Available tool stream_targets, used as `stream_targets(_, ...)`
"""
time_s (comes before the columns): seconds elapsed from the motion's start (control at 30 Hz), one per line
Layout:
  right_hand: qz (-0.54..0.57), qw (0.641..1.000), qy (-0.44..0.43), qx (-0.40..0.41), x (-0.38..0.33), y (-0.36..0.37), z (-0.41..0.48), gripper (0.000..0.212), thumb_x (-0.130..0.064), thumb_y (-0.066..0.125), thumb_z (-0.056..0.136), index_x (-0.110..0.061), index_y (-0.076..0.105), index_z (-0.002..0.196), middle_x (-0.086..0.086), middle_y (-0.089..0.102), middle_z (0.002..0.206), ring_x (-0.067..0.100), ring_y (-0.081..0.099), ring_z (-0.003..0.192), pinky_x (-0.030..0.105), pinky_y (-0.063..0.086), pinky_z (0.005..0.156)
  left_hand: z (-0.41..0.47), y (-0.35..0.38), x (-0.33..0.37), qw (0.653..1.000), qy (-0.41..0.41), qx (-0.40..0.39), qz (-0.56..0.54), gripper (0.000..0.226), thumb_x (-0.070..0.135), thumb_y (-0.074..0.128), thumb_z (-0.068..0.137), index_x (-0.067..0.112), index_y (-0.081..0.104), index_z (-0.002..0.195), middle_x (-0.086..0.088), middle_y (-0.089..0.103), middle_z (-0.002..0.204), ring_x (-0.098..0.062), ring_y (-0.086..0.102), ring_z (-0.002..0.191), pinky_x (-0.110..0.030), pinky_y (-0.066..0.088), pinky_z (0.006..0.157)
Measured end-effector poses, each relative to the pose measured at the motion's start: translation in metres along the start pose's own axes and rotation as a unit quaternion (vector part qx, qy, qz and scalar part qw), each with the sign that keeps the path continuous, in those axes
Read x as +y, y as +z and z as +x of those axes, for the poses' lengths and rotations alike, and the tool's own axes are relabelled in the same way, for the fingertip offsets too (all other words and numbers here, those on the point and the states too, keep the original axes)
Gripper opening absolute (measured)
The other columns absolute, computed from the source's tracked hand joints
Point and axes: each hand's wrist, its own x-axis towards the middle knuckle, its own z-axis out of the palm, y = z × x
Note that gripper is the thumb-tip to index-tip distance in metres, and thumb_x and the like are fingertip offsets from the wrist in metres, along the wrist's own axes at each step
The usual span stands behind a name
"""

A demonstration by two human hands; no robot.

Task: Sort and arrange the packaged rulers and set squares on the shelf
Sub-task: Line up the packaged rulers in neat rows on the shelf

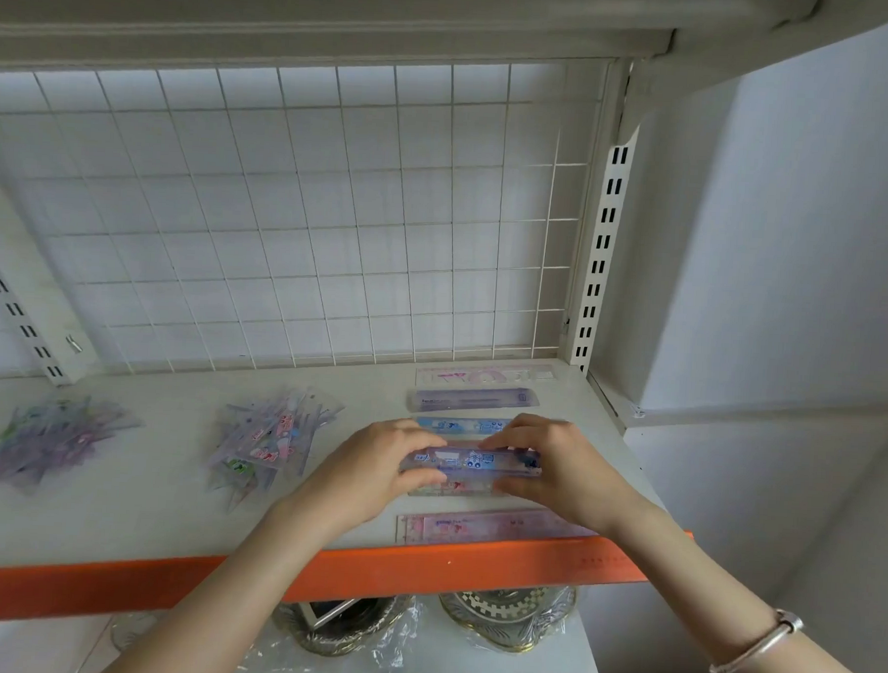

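The left hand (373, 466) and right hand (563, 471) pinch the nine and three o'clock ends of a packaged ruler (476, 464) at the three o'clock side of the shelf (165, 517). It likely handles light, thin and fairly stiff, with a slippery wrapper; end grips suit it.

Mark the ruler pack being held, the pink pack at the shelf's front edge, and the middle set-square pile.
held ruler pack (471, 464): head view, printed middle.
pink ruler pack (493, 527): head view, centre.
set-square pile (267, 443): head view, top.
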Motion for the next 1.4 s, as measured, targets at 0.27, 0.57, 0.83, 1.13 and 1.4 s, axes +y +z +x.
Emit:
stream_targets(0.27,0.049,0.998,0.028,0.028,-0.002,0.007,0.008,0.033,-0.019,0.082,0.067,-0.031,0.070,0.095,-0.016,0.062,0.088,0.005,0.056,0.079,0.022,0.047,0.070,0.011,0.000,0.007,1.000,0.005,0.010,-0.020,0.045,0.031,0.074,0.081,0.023,0.062,0.124,0.008,0.063,0.122,-0.008,0.057,0.112,-0.019,0.041,0.095)
stream_targets(0.57,0.134,0.982,0.134,-0.024,-0.002,-0.003,0.020,0.018,-0.011,0.085,0.064,-0.015,0.072,0.076,-0.010,0.062,0.063,0.002,0.053,0.057,0.016,0.045,0.059,0.015,0.002,0.005,1.000,-0.018,0.016,0.018,0.046,0.034,0.078,0.076,0.031,0.066,0.120,0.009,0.067,0.119,-0.010,0.062,0.107,-0.024,0.045,0.093)
stream_targets(0.83,0.185,0.968,0.162,-0.041,0.011,-0.018,0.035,0.016,-0.004,0.081,0.068,-0.016,0.070,0.064,-0.006,0.066,0.061,0.005,0.056,0.058,0.015,0.042,0.056,0.017,-0.003,-0.008,0.997,-0.056,0.046,-0.006,0.046,0.034,0.082,0.071,0.031,0.069,0.115,0.007,0.070,0.112,-0.011,0.063,0.105,-0.021,0.045,0.088)
stream_targets(1.13,0.249,0.946,0.208,0.028,0.038,-0.030,0.035,0.020,0.006,0.073,0.075,-0.013,0.069,0.067,-0.006,0.065,0.059,0.002,0.058,0.056,0.012,0.045,0.060,0.006,-0.015,-0.038,0.990,-0.089,0.098,-0.055,0.039,0.023,0.087,0.066,0.023,0.075,0.103,0.010,0.073,0.098,-0.005,0.065,0.093,-0.016,0.044,0.083)
stream_targets(1.4,0.323,0.905,0.262,0.091,0.039,-0.023,0.039,0.016,0.009,0.057,0.086,0.000,0.065,0.097,0.009,0.058,0.068,0.015,0.053,0.052,0.022,0.042,0.054,0.006,-0.014,-0.042,0.987,-0.090,0.112,-0.071,0.036,0.019,0.086,0.066,0.023,0.075,0.100,0.011,0.074,0.093,-0.005,0.066,0.089,-0.020,0.047,0.084)
